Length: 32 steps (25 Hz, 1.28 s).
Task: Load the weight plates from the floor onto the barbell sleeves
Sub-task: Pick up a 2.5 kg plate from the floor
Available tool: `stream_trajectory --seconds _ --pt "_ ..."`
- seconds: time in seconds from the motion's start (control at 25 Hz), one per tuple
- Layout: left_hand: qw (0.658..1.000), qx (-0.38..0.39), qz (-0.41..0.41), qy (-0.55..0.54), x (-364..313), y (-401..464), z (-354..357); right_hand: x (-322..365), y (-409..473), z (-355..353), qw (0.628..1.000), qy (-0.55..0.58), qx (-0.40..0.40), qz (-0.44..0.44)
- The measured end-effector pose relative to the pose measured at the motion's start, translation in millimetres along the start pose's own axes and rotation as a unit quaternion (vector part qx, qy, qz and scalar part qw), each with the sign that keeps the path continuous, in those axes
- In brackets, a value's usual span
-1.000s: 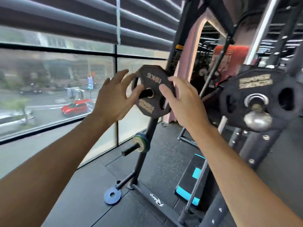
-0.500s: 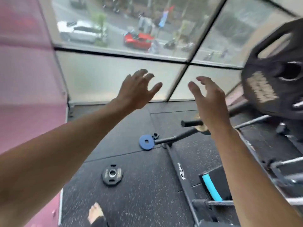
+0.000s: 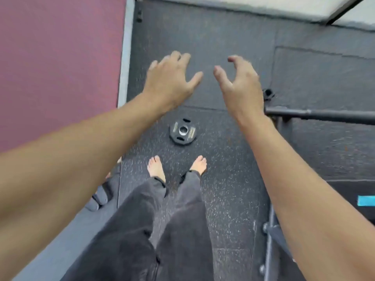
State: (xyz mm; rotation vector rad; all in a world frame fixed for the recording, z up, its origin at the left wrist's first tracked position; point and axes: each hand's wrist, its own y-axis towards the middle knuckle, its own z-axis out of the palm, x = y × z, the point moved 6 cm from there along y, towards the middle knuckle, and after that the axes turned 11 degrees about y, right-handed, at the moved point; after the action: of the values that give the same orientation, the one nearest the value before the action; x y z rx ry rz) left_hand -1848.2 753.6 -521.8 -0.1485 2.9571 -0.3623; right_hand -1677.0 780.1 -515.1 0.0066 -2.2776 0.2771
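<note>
Hands: your left hand (image 3: 170, 82) and right hand (image 3: 241, 86) hang spread and empty above the small black rubber-coated weight plate (image 3: 183, 131), flat on the speckled floor (image 3: 223, 179). Bare feet (image 3: 156, 169) stand just beside it; a slipped grip risks crushed toes.

A plate (image 3: 183, 131) lies flat on the floor (image 3: 223, 179), just ahead of two feet (image 3: 156, 168). A bar (image 3: 320, 114) lies to its right, a wall (image 3: 60, 57) to its left. Both hands (image 3: 169, 82) hover above, apart from it.
</note>
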Motion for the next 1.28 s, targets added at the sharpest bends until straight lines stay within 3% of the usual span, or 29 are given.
stream_trajectory --seconds 0.24,0.52,0.72,0.84,1.0,1.2,1.28 --pt "0.990 0.098 -0.098 -0.014 34.5 6.8 198.5 -164.0 41.2 122.3 0.992 -0.050 0.109 0.050" --pt "0.963 0.193 -0.182 -0.041 39.4 5.9 405.0 -306.0 57.1 264.6 0.974 -0.088 0.196 0.073" --pt "0.884 0.269 -0.353 -0.144 56.0 -15.1 525.4 -383.8 66.9 346.5 0.959 -0.133 0.235 0.086" --pt "0.858 0.289 -0.389 -0.172 54.4 -17.4 576.9 -419.6 69.3 390.8 0.947 -0.164 0.267 0.077" --pt "0.827 0.260 -0.458 -0.198 56.3 -7.3 615.4 -446.3 76.7 436.3 0.940 -0.199 0.271 0.051" --pt "0.748 0.237 -0.550 -0.287 68.0 16.5 661.0 -473.9 96.5 462.8 0.929 -0.255 0.260 0.060" --pt "0.744 0.228 -0.557 -0.290 74.0 27.7 671.0 -485.4 97.3 469.5 0.920 -0.293 0.251 0.061"
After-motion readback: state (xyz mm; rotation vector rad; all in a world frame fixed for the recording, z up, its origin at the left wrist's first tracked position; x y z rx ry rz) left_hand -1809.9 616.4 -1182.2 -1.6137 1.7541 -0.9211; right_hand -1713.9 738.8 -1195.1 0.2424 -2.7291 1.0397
